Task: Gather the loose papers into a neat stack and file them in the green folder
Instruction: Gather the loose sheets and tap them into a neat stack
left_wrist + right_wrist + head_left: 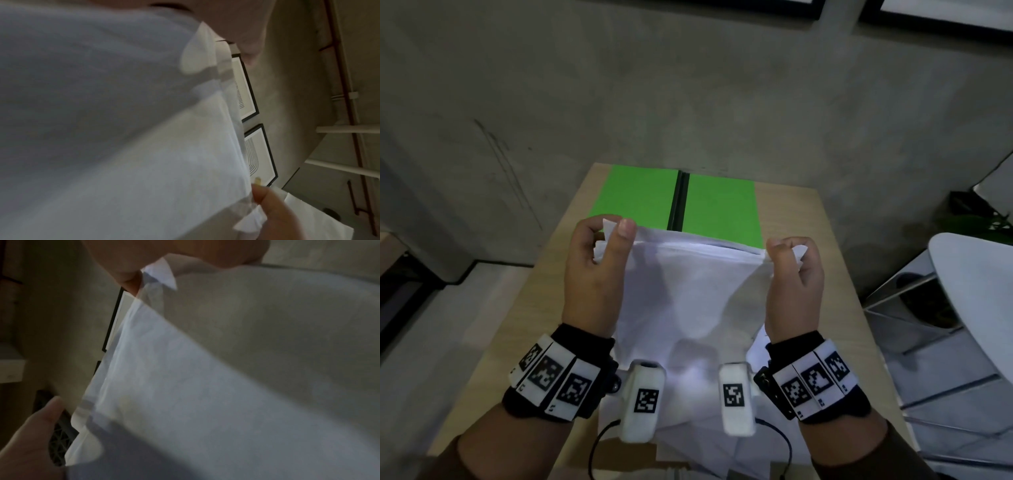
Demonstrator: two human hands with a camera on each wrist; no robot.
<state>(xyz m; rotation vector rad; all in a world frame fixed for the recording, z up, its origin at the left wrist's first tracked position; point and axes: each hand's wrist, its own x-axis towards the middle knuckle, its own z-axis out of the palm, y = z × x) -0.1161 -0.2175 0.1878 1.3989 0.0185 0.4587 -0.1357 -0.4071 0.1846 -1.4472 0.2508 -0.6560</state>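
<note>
A stack of white papers (688,301) stands upright above the wooden table (808,233), held between both hands. My left hand (599,260) grips the stack's upper left corner, thumb on the near face. My right hand (791,270) grips the upper right corner, fingers curled over the top edge. The green folder (715,205) lies open flat at the far end of the table, its black spine in the middle. The papers (123,129) fill the left wrist view, and the papers (205,386) cover most of the right wrist view. The stack's bottom edge is hidden behind the wrist cameras.
A concrete wall (688,85) rises right behind the table. A white chair (969,291) stands to the right, with a plant (979,222) beyond it. The floor drops away on the left. Framed pictures (257,154) hang on the wall.
</note>
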